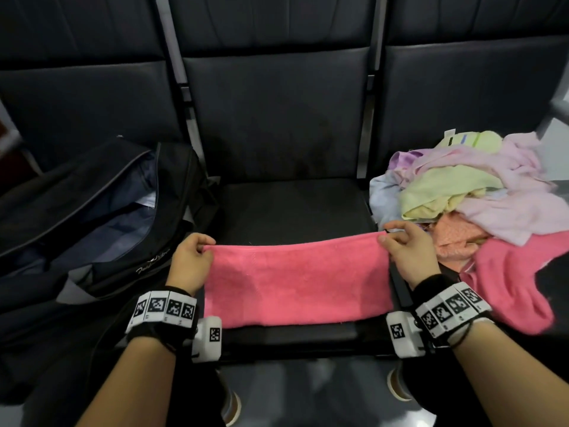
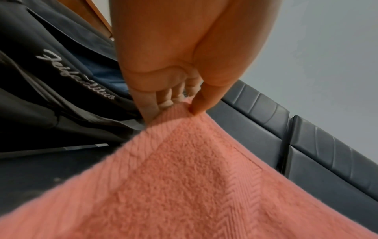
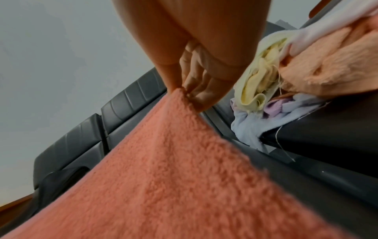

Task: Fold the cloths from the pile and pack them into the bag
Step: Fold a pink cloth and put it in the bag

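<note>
A pink cloth (image 1: 295, 282) hangs stretched wide over the front of the middle seat (image 1: 292, 208). My left hand (image 1: 197, 251) pinches its upper left corner, and my right hand (image 1: 397, 241) pinches the upper right corner. The left wrist view shows thumb and fingers of the left hand (image 2: 174, 106) nipping the pink cloth (image 2: 194, 186) at its hem. In the right wrist view the right hand (image 3: 184, 92) holds the pink cloth (image 3: 174, 169) the same way. The black bag (image 1: 92, 217) lies open on the left seat. The pile of cloths (image 1: 480, 186) sits on the right seat.
Dark padded seat backs (image 1: 277, 103) stand behind all three seats. Another pink cloth (image 1: 511, 282) droops off the front of the pile. My shoes (image 1: 232, 408) show on the floor below the seat edge. The bag's white lettering (image 2: 75, 74) is close to my left hand.
</note>
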Demonstrator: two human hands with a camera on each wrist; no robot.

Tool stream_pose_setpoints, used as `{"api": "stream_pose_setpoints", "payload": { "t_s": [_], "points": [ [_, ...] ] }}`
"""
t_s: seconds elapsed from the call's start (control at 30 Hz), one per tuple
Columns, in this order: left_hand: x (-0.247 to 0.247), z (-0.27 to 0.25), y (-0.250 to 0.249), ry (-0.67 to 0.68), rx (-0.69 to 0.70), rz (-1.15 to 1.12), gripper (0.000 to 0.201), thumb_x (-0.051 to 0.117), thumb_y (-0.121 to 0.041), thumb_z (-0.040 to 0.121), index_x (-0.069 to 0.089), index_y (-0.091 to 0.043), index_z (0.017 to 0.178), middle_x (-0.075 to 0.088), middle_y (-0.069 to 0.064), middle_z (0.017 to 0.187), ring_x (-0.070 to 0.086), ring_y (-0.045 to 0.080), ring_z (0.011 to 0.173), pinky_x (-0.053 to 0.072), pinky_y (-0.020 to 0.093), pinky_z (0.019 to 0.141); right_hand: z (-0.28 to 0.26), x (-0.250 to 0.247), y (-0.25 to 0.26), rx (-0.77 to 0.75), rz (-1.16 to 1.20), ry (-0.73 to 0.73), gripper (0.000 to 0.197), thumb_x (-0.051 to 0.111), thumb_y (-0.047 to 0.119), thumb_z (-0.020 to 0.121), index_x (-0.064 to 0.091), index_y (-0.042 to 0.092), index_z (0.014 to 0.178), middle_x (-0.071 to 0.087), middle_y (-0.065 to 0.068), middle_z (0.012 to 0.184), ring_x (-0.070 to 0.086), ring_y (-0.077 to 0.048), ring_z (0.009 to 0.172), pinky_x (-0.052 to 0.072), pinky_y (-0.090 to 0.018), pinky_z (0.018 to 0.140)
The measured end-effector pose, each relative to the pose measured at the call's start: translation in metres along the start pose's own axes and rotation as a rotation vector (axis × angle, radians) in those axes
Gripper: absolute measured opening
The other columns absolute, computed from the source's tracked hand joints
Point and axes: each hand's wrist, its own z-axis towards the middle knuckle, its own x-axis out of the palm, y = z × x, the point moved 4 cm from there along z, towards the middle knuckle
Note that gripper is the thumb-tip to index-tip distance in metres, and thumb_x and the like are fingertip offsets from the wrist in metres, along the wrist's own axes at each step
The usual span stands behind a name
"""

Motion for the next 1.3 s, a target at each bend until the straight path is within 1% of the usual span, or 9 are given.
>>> {"api": "stream_pose_setpoints", "payload": {
  "t_s": [0.13, 0.23, 0.37, 0.53, 0.7, 0.9, 1.07, 1.17, 1.3],
  "points": [
    [0.012, 0.024, 0.006, -0.013, -0.018, 0.026, 0.021, 0.06, 0.001, 0.086, 0.065, -0.019, 0.091, 0.062, -0.002, 0.078, 0.057, 0.013, 0.066, 0.044, 0.028, 0.069, 0.021, 0.012, -0.007, -0.003, -0.046, -0.032, 0.023, 0.07, 0.001, 0.083, 0.064, 0.02, 0.093, 0.065, 0.0, 0.071, 0.062, -0.005, 0.065, 0.047, -0.009, 0.065],
    [0.024, 0.03, 0.016, -0.032, -0.104, 0.018, 0.029, 0.059, -0.001, 0.088, 0.063, -0.014, 0.113, 0.068, 0.006, 0.099, 0.066, 0.026, 0.088, 0.051, 0.036, 0.086, 0.031, 0.025, -0.021, 0.073, -0.16, 0.01, 0.03, 0.07, 0.009, 0.085, 0.06, 0.015, 0.113, 0.067, -0.004, 0.083, 0.064, -0.02, 0.078, 0.049, -0.03, 0.077],
    [0.035, 0.011, 0.041, 0.092, -0.216, 0.191, 0.044, 0.066, -0.005, 0.083, 0.061, -0.01, 0.126, 0.063, 0.016, 0.12, 0.063, 0.033, 0.107, 0.048, 0.037, 0.098, 0.016, 0.034, -0.057, 0.202, -0.513, 0.19, 0.048, 0.071, 0.027, 0.087, 0.056, 0.006, 0.128, 0.066, -0.007, 0.092, 0.063, -0.028, 0.098, 0.042, -0.031, 0.084],
    [0.032, -0.017, 0.055, 0.206, -0.215, 0.288, 0.028, 0.062, -0.007, 0.081, 0.072, -0.022, 0.102, 0.065, 0.015, 0.11, 0.064, 0.032, 0.096, 0.051, 0.041, 0.094, -0.003, 0.04, -0.073, 0.262, -0.602, 0.223, 0.035, 0.07, 0.032, 0.087, 0.067, 0.008, 0.112, 0.071, -0.011, 0.1, 0.064, -0.033, 0.101, 0.04, -0.029, 0.077],
    [0.033, -0.023, 0.051, 0.247, -0.193, 0.314, 0.03, 0.061, -0.007, 0.084, 0.075, -0.018, 0.108, 0.064, 0.015, 0.118, 0.063, 0.029, 0.106, 0.047, 0.033, 0.101, -0.007, 0.041, -0.071, 0.287, -0.585, 0.228, 0.037, 0.076, 0.024, 0.081, 0.052, 0.012, 0.056, 0.05, -0.001, 0.054, 0.05, -0.02, 0.055, 0.031, -0.03, 0.05],
    [0.046, -0.038, 0.038, 0.318, -0.2, 0.314, 0.025, 0.06, -0.011, 0.085, 0.079, -0.019, 0.098, 0.074, 0.003, 0.108, 0.067, 0.024, 0.107, 0.05, 0.027, 0.093, -0.004, 0.006, -0.057, 0.358, -0.317, 0.131, 0.011, 0.072, 0.006, 0.083, 0.065, -0.001, 0.079, 0.062, -0.013, 0.075, 0.056, -0.024, 0.076, 0.041, -0.033, 0.068],
    [0.052, -0.041, 0.013, 0.307, -0.115, 0.334, 0.018, 0.062, -0.015, 0.085, 0.076, -0.025, 0.087, 0.066, 0.009, 0.104, 0.064, 0.027, 0.099, 0.051, 0.036, 0.095, -0.015, 0.015, -0.008, 0.299, -0.072, 0.225, 0.016, 0.064, -0.008, 0.085, 0.066, -0.003, 0.1, 0.067, -0.009, 0.082, 0.06, -0.015, 0.069, 0.048, -0.021, 0.061],
    [0.057, -0.044, -0.002, 0.281, -0.103, 0.115, 0.016, 0.062, -0.007, 0.086, 0.074, -0.018, 0.088, 0.062, 0.003, 0.082, 0.06, 0.023, 0.078, 0.05, 0.032, 0.08, -0.029, 0.047, 0.028, 0.292, 0.046, 0.339, 0.022, 0.06, -0.012, 0.084, 0.065, -0.004, 0.103, 0.064, -0.01, 0.078, 0.057, -0.009, 0.056, 0.042, -0.018, 0.049],
    [0.067, -0.051, -0.005, 0.364, -0.351, -0.357, 0.012, 0.056, -0.011, 0.096, 0.068, -0.007, 0.096, 0.063, 0.007, 0.08, 0.057, 0.017, 0.061, 0.049, 0.03, 0.055, -0.048, 0.108, 0.063, 0.256, 0.109, 0.422, 0.027, 0.062, -0.012, 0.083, 0.066, -0.001, 0.108, 0.064, -0.007, 0.082, 0.056, -0.003, 0.054, 0.041, -0.014, 0.047]
  ]
}}
